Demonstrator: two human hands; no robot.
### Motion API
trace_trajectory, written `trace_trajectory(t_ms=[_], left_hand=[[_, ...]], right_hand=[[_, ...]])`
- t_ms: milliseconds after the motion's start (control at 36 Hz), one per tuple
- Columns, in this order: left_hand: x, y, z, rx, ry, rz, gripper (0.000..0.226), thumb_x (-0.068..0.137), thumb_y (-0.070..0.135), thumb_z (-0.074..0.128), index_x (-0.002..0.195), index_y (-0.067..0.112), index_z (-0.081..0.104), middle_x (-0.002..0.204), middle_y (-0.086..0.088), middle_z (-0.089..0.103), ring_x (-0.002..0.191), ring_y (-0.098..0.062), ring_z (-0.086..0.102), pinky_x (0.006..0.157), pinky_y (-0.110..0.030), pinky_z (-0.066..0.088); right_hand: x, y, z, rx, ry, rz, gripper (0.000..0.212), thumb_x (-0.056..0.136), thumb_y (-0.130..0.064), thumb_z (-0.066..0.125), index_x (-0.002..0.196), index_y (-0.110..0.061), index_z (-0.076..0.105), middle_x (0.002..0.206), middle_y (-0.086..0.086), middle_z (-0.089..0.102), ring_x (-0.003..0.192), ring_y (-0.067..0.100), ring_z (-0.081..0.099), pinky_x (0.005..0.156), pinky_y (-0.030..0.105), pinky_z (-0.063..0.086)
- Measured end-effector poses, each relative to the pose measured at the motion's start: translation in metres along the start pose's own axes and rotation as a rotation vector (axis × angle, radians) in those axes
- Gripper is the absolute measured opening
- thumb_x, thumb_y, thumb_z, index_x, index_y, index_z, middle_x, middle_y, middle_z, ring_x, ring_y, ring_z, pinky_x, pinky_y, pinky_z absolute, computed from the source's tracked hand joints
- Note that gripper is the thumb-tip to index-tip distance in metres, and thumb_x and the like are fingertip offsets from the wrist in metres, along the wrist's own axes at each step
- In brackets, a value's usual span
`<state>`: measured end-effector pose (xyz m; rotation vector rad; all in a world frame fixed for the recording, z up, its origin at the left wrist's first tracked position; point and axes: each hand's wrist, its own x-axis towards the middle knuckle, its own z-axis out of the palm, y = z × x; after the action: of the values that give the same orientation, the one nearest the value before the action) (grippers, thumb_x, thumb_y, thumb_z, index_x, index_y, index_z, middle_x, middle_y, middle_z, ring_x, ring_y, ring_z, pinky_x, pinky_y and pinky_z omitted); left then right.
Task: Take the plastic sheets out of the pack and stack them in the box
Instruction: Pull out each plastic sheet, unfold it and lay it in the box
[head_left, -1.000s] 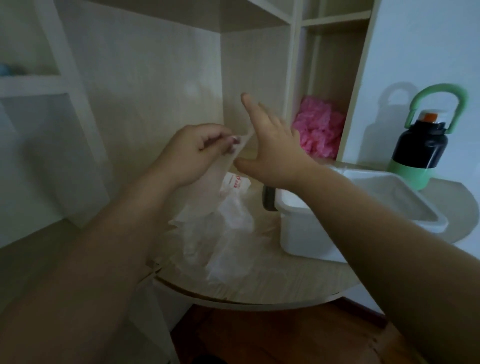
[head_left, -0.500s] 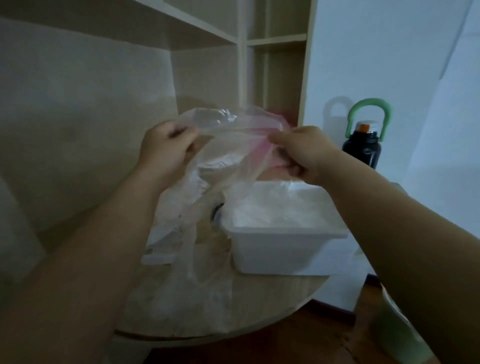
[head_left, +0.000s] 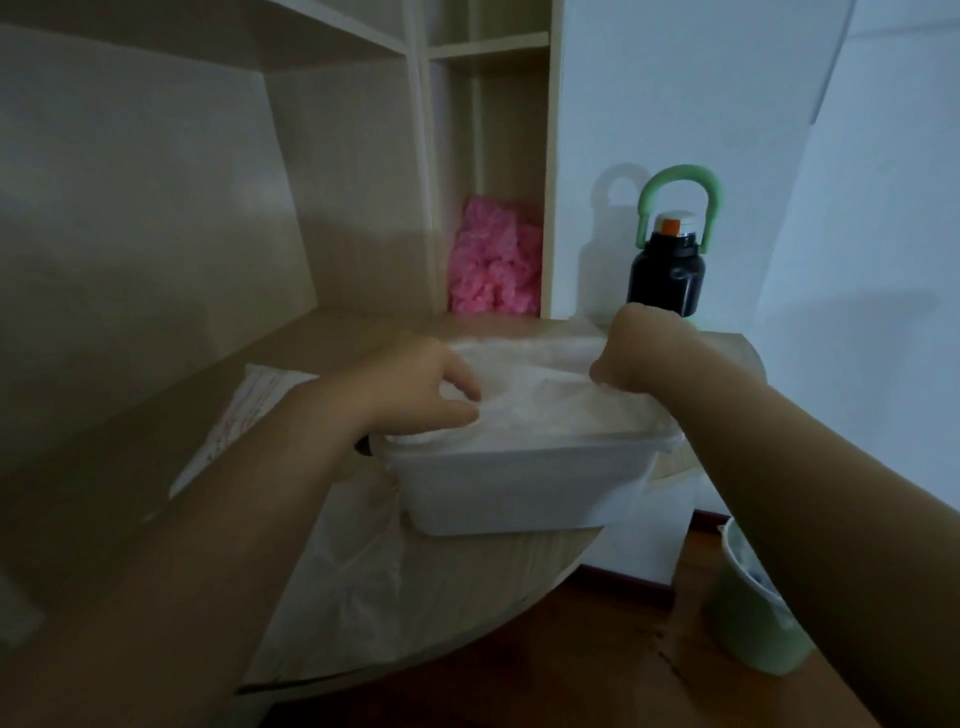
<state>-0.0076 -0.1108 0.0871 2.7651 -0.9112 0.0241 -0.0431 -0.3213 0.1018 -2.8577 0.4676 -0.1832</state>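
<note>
A white plastic box (head_left: 519, 483) stands on the round wooden table (head_left: 483, 582). A clear plastic sheet (head_left: 540, 400) lies spread over the box's top. My left hand (head_left: 421, 389) holds the sheet's left edge at the box's near left corner, fingers curled onto it. At the far right corner my right hand (head_left: 634, 353) grips the sheet's right edge in a fist. The pack (head_left: 244, 415), white with red print, lies flat on the table to the left, partly behind my left arm. More clear plastic (head_left: 353, 571) lies crumpled on the table in front of the box.
A black bottle (head_left: 667, 270) with a green handle stands behind the box by the white wall. A pink bundle (head_left: 493, 260) sits in the shelf niche. A green bin (head_left: 753, 608) stands on the wooden floor at lower right.
Both hands have come down from chest height, lowering the spread sheet onto the top of the box. The view has shifted right and closer to the box.
</note>
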Motion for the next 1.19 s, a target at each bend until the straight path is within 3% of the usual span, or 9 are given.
trace_trajectory(t_ms=[167, 250, 333, 472, 556, 722, 944, 1083, 1194], left_hand=[[0.022, 0.003, 0.008, 0.115, -0.150, -0.051, 0.027, 0.089, 0.034, 0.063, 0.114, 0.026, 0.069, 0.124, 0.011, 0.063, 0.112, -0.011, 0.057, 0.100, -0.033, 0.044], [0.029, 0.008, 0.014, 0.159, -0.185, -0.057, 0.029, 0.091, 0.037, 0.060, 0.119, 0.031, 0.066, 0.124, 0.013, 0.062, 0.111, -0.011, 0.057, 0.099, -0.032, 0.044], [0.036, 0.009, 0.021, 0.199, -0.310, -0.078, 0.035, 0.094, 0.027, 0.055, 0.129, 0.032, 0.058, 0.130, 0.009, 0.058, 0.114, -0.014, 0.054, 0.101, -0.031, 0.042], [0.044, 0.008, 0.037, 0.245, -0.469, -0.091, 0.036, 0.100, 0.023, 0.044, 0.134, 0.014, 0.053, 0.136, -0.007, 0.053, 0.122, -0.024, 0.050, 0.105, -0.034, 0.035], [0.040, 0.009, 0.033, 0.172, -0.379, -0.087, 0.036, 0.099, 0.023, 0.048, 0.134, 0.018, 0.054, 0.135, -0.003, 0.054, 0.119, -0.021, 0.051, 0.104, -0.033, 0.037], [0.005, -0.002, 0.006, -0.233, 0.123, -0.066, 0.031, 0.088, 0.036, 0.064, 0.116, 0.023, 0.068, 0.110, 0.009, 0.066, 0.097, -0.008, 0.060, 0.093, -0.034, 0.048], [-0.078, -0.033, 0.020, -0.449, 0.539, -0.061, 0.015, 0.087, 0.033, 0.067, 0.101, 0.033, 0.069, 0.098, 0.009, 0.066, 0.088, -0.002, 0.063, 0.079, -0.026, 0.047], [-0.130, -0.052, 0.056, -0.408, 0.389, -0.191, 0.055, 0.069, 0.071, 0.061, 0.111, 0.037, 0.064, 0.110, 0.017, 0.063, 0.096, 0.003, 0.059, 0.084, -0.030, 0.050], [-0.157, -0.057, 0.081, -0.360, 0.065, -0.279, 0.073, 0.067, 0.057, 0.076, 0.132, 0.036, 0.051, 0.130, 0.022, 0.047, 0.118, 0.001, 0.044, 0.101, -0.028, 0.039]], right_hand=[[-0.006, -0.006, 0.003, -0.198, 0.137, -0.299, 0.043, 0.088, -0.026, 0.061, 0.127, -0.015, 0.049, 0.124, 0.010, 0.051, 0.113, 0.029, 0.049, 0.094, 0.039, 0.041], [-0.005, -0.014, 0.010, -0.057, -0.106, -0.439, 0.052, 0.087, -0.032, 0.064, 0.135, -0.018, 0.048, 0.136, 0.004, 0.050, 0.122, 0.022, 0.048, 0.102, 0.035, 0.037], [0.002, -0.016, 0.023, -0.214, -0.339, -0.412, 0.069, 0.088, -0.036, 0.063, 0.147, -0.020, 0.030, 0.151, 0.003, 0.033, 0.138, 0.023, 0.032, 0.112, 0.037, 0.025], [0.016, -0.014, 0.043, -0.383, -0.550, -0.349, 0.050, 0.095, -0.025, 0.052, 0.142, -0.010, 0.041, 0.146, 0.010, 0.040, 0.133, 0.026, 0.039, 0.109, 0.038, 0.029], [0.016, -0.011, 0.043, -0.287, -0.442, -0.342, 0.056, 0.091, -0.030, 0.059, 0.141, -0.011, 0.042, 0.145, 0.008, 0.042, 0.132, 0.025, 0.040, 0.109, 0.038, 0.030], [-0.003, -0.019, 0.022, 0.087, -0.010, -0.403, 0.049, 0.092, -0.031, 0.057, 0.138, -0.017, 0.046, 0.135, 0.004, 0.052, 0.122, 0.022, 0.050, 0.104, 0.037, 0.040], [-0.080, -0.084, 0.056, 0.584, 0.555, -0.719, 0.025, 0.088, -0.021, 0.053, 0.103, -0.009, 0.068, 0.086, 0.004, 0.071, 0.074, 0.022, 0.065, 0.064, 0.025, 0.048], [-0.107, -0.104, 0.099, 0.670, 0.538, -0.876, 0.020, 0.086, -0.016, 0.053, 0.094, -0.005, 0.068, 0.075, 0.006, 0.068, 0.062, 0.019, 0.064, 0.054, 0.032, 0.053], [-0.116, -0.107, 0.128, 0.665, 0.265, -0.748, 0.026, 0.090, -0.007, 0.054, 0.113, -0.005, 0.065, 0.100, 0.009, 0.069, 0.085, 0.017, 0.064, 0.074, 0.019, 0.048]])
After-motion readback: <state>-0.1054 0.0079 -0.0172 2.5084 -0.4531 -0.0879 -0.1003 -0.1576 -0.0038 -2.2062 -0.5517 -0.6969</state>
